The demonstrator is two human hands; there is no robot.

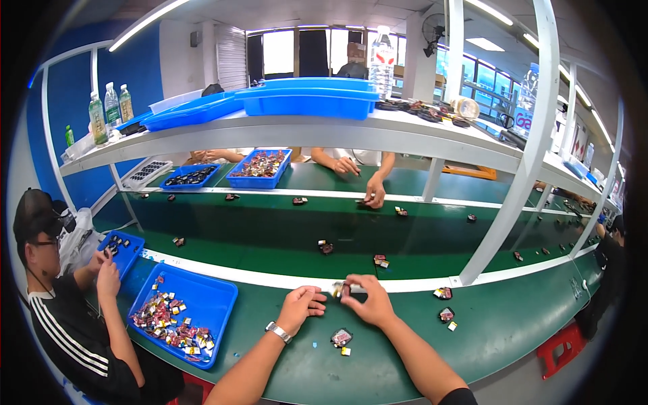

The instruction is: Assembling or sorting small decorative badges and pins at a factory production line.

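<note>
Between the thumb and fingers of my right hand is a small circuit board with a pale battery attached, somewhat blurred, held over the white rail at the bench's edge. Just left of it, my left hand, with a watch at the wrist, has its fingers loosely bent and apart, and nothing shows in them. On the green bench below my hands lies another board with a yellow-and-white battery. Two more boards rest to the right of my right hand.
A blue bin of loose boards stands left of my left arm, beside a co-worker. Boards lie spaced along the dark green conveyor. Across it, another person's hands work. An overhead shelf and a slanted post frame the bench.
</note>
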